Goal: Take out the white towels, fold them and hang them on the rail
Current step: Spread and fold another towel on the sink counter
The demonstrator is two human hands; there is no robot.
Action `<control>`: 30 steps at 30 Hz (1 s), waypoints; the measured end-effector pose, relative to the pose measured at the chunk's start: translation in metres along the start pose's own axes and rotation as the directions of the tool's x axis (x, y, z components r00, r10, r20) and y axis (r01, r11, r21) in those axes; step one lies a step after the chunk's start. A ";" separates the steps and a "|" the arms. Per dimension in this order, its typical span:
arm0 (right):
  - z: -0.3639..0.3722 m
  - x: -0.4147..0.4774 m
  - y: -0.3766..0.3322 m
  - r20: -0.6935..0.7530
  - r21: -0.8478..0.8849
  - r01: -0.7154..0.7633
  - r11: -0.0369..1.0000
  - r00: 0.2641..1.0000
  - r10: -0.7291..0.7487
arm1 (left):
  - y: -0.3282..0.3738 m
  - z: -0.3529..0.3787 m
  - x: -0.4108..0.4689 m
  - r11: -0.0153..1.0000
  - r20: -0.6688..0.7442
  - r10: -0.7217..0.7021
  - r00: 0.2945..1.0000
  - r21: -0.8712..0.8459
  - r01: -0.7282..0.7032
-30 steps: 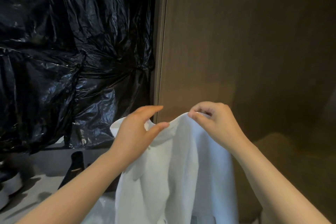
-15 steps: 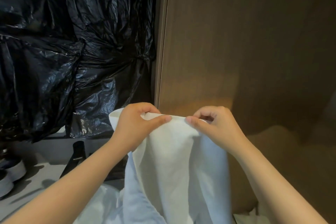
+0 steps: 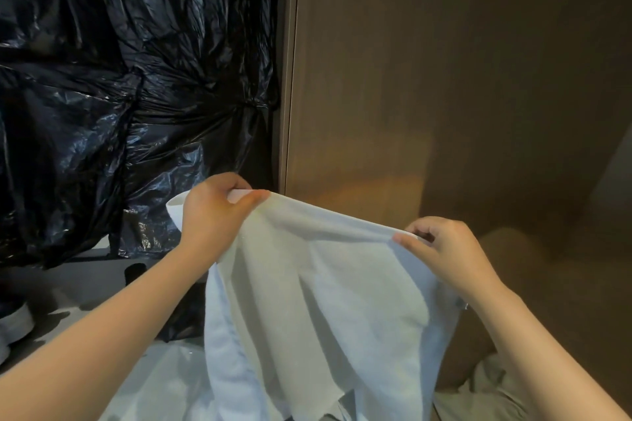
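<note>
My left hand (image 3: 212, 215) pinches the top edge of a white towel (image 3: 325, 301) between thumb and fingers, near the middle of the frame. My right hand (image 3: 444, 249) pinches the same edge further right and a bit lower. The edge is pulled tight between them, and the rest of the towel hangs down to the bottom of the frame. More white cloth (image 3: 164, 379) lies at the bottom left. Shiny black plastic bags (image 3: 119, 79) fill the upper left. A brown wooden wall (image 3: 444, 61) fills the right. A white shoe (image 3: 13, 318) sits on the grey floor (image 3: 85, 284) at the lower left edge.
</note>
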State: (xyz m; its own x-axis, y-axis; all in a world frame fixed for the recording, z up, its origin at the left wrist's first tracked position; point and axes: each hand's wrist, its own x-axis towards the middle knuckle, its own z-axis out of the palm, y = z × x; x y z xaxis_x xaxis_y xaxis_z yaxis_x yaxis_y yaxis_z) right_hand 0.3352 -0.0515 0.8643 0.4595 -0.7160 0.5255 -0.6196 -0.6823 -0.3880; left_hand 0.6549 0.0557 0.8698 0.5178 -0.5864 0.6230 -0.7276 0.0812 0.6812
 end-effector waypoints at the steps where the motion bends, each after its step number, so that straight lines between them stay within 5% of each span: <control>1: -0.001 -0.001 0.004 -0.008 -0.039 -0.008 0.999 1.000 0.007 | 0.000 0.001 0.001 1.000 -0.003 -0.001 1.000 0.001 0.001; 7: 0.011 -0.015 0.031 0.014 -0.132 -0.208 0.969 0.977 0.211 | -0.004 0.002 0.001 0.999 0.016 -0.004 1.000 0.042 0.003; 14: -0.007 0.005 0.007 -0.086 0.350 -0.254 0.902 0.950 0.301 | 0.006 0.004 0.004 0.998 0.030 -0.052 0.998 -0.035 0.053; 21: -0.041 0.019 -0.057 0.082 0.717 -0.216 0.662 0.970 0.228 | 0.047 0.006 0.009 0.981 0.021 -0.081 0.996 -0.177 0.083; 26: -0.029 0.020 -0.073 -0.029 0.662 -0.119 0.740 0.983 0.183 | 0.057 0.022 0.016 0.972 0.098 -0.069 0.993 -0.217 0.089; 30: 0.023 -0.004 -0.042 0.067 0.555 -0.309 0.773 0.942 0.329 | 0.017 0.055 -0.020 0.988 0.256 -0.115 0.960 -0.067 0.136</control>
State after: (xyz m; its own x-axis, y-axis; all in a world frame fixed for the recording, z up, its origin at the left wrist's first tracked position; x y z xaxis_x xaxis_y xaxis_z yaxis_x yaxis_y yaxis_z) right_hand 0.3744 -0.0232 0.8612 0.2714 -0.9088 0.3170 -0.2676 -0.3876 -0.8821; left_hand 0.6074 0.0248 0.8478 0.4654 -0.7784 0.4213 -0.6189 0.0541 0.7836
